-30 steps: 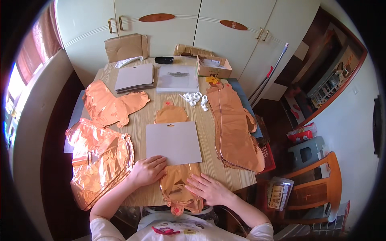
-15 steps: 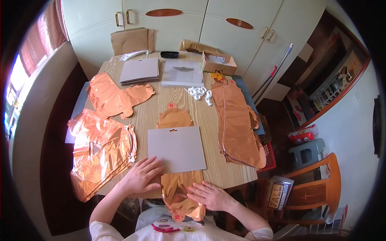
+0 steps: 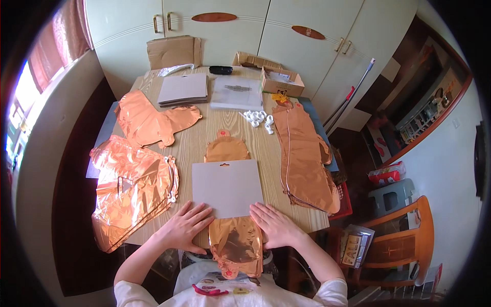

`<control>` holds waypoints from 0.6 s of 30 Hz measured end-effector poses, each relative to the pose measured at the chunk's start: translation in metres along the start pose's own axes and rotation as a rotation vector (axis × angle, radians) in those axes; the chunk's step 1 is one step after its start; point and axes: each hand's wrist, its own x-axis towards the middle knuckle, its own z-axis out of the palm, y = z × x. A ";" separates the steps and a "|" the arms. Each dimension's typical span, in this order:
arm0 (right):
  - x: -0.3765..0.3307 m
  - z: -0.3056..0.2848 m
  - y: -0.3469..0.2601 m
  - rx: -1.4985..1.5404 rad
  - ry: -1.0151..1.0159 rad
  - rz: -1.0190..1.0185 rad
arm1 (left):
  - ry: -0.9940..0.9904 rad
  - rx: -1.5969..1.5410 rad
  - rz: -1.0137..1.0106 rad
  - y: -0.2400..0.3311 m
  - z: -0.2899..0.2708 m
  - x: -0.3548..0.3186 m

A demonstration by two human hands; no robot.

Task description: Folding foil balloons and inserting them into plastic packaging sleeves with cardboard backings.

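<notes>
Copper foil (image 3: 236, 240) lies lengthwise at the centre front of the bench (image 3: 186, 149), its near end extending past the front edge toward the person's shirt (image 3: 250, 294). A grey card (image 3: 227, 188) lies flat across its middle; foil shows beyond the card's far and near edges. The card has a small slot near its far edge.

Left hand (image 3: 188, 226): palm down, fingers extended, fingertips on the card's near left corner, thumb spread toward the foil. Grip unclosed. Right hand (image 3: 276, 227): palm down, fingers extended, fingertips at the near right corner. Grip likewise unclosed; its thumb cannot be made out clearly.

To the left, two further foil pieces: a shiny pile (image 3: 130, 187) near the left forearm and a flat shape (image 3: 148, 118) behind it. To the right, a long foil stack (image 3: 307, 158) carries a pale line along its length. Farther back stand a card stack (image 3: 183, 90), clear plastic sheets (image 3: 236, 100), white pieces (image 3: 254, 118) in a cluster, a black item (image 3: 220, 70) and a carton (image 3: 282, 86).
</notes>
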 end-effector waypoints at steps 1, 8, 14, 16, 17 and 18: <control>0.000 0.001 0.000 -0.004 0.011 0.000 | -0.007 0.011 -0.004 0.001 0.000 0.000; -0.006 0.007 -0.004 0.008 0.081 0.011 | -0.024 0.010 -0.008 0.007 0.001 -0.001; -0.008 0.010 -0.010 -0.023 0.121 0.013 | 0.036 -0.015 0.011 0.006 0.008 -0.001; -0.009 0.012 -0.010 -0.033 0.124 0.016 | 0.036 -0.016 0.007 0.008 0.006 0.000; -0.009 0.012 -0.010 -0.036 0.130 0.018 | 0.037 -0.015 0.008 0.009 0.005 0.000; -0.009 0.012 -0.010 -0.039 0.135 0.019 | 0.042 -0.014 0.009 0.010 0.005 0.000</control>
